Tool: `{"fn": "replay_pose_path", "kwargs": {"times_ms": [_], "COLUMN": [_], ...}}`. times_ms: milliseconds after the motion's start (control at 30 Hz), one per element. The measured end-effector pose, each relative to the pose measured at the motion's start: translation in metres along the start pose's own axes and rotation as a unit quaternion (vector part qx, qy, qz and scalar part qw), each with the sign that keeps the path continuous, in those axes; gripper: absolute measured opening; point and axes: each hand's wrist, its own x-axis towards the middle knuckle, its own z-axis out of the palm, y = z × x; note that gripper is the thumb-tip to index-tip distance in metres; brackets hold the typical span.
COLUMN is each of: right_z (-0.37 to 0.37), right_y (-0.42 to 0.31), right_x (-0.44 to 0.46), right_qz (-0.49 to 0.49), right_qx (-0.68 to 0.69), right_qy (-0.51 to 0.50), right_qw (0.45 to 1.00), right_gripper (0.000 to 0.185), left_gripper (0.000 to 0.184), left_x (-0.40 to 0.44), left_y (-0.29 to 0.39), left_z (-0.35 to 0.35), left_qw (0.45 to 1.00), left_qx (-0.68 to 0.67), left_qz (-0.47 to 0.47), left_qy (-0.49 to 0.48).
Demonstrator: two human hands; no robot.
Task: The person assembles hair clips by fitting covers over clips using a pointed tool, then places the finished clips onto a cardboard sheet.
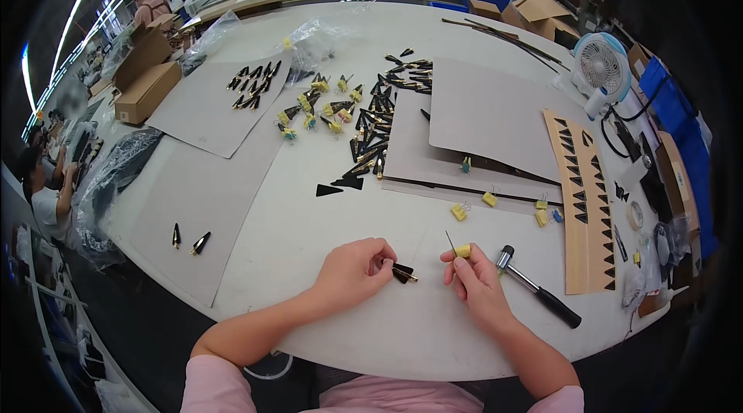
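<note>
At the near side of the table, my left hand is closed on a small black triangular piece with a gold metal part. My right hand pinches a yellow binder clip whose thin wire handle points up and left. A gap separates the two hands. Just right of my right hand lies a hammer with a black handle. Beyond the hands are two flat black triangles and more yellow clips. Two finished-looking black-and-gold pieces lie on the grey board at left.
A pile of black pieces and a cluster of clips lie mid-table. Grey boards are stacked to the right, beside a tan strip with black triangles. A fan stands at far right, a cardboard box at far left.
</note>
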Motion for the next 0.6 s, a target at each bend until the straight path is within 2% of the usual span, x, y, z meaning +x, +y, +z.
{"fn": "replay_pose_path", "kwargs": {"times_ms": [67, 133, 167, 233, 267, 333, 467, 533, 600], "right_z": [-0.004, -0.007, -0.008, -0.010, -0.011, -0.009, -0.007, -0.012, -0.018], "right_y": [-0.006, -0.011, -0.014, -0.019, -0.022, -0.032, -0.052, -0.053, -0.055], "right_x": [-0.004, -0.009, -0.010, -0.014, -0.017, -0.020, -0.030, -0.035, -0.041], "right_qz": [0.008, 0.010, 0.011, -0.071, -0.066, -0.131, -0.098, -0.116, -0.132], "right_qx": [-0.036, -0.123, -0.123, -0.250, -0.251, -0.350, -0.389, -0.385, -0.379], "right_qy": [-0.022, -0.039, -0.038, -0.070, -0.066, -0.119, -0.151, -0.165, -0.175], "right_qw": [0.999, 0.992, 0.992, 0.963, 0.963, 0.920, 0.903, 0.901, 0.899], "right_gripper": [0.020, 0.020, 0.020, 0.017, 0.017, 0.015, 0.013, 0.012, 0.012], "left_gripper": [0.014, 0.013, 0.013, 0.017, 0.017, 0.024, 0.014, 0.016, 0.015], "left_x": [0.000, 0.002, 0.003, 0.004, 0.001, -0.007, -0.017, -0.018, -0.021], "left_y": [-0.005, -0.008, -0.007, 0.000, 0.011, 0.036, 0.042, 0.043, 0.044], "left_z": [0.000, -0.002, -0.006, -0.010, -0.008, -0.005, 0.013, 0.017, 0.020], "left_qw": [1.000, 0.967, 0.967, 0.970, 0.970, 0.947, 0.922, 0.922, 0.915], "left_qx": [0.023, 0.147, 0.146, 0.068, 0.063, 0.111, 0.179, 0.157, 0.173], "left_qz": [0.011, 0.156, 0.157, 0.196, 0.197, 0.281, 0.342, 0.351, 0.363], "left_qy": [0.019, 0.139, 0.138, 0.129, 0.125, 0.107, 0.042, 0.055, 0.015]}}
